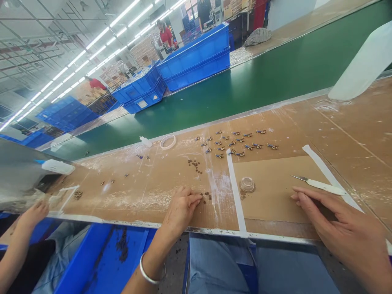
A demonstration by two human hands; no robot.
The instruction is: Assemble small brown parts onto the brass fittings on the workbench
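Note:
My left hand (pixel 180 208), with a silver bangle on the wrist, rests on the tabletop. Its fingers are drawn together and their tips are on a small dark brown disc (pixel 201 196) at the edge of a little group of discs (pixel 208 195). More such discs (pixel 194 165) lie loose farther up. Over the cardboard sheet (pixel 275 175), my right hand (pixel 339 224) has its fingers stretched out and holds nothing visible. Just beyond its fingertips lies a white-handled knife (pixel 326 186). A small round clear dish (pixel 247 185) stands on the cardboard.
Several small blue-and-gold parts (pixel 240 143) lie in rows beyond the cardboard. A tape roll (pixel 168 142) and a white bottle (pixel 58 166) are to the left. A co-worker's hand (pixel 33 214) is at far left. Behind runs a green conveyor belt (pixel 245 87) with blue crates (pixel 196 57).

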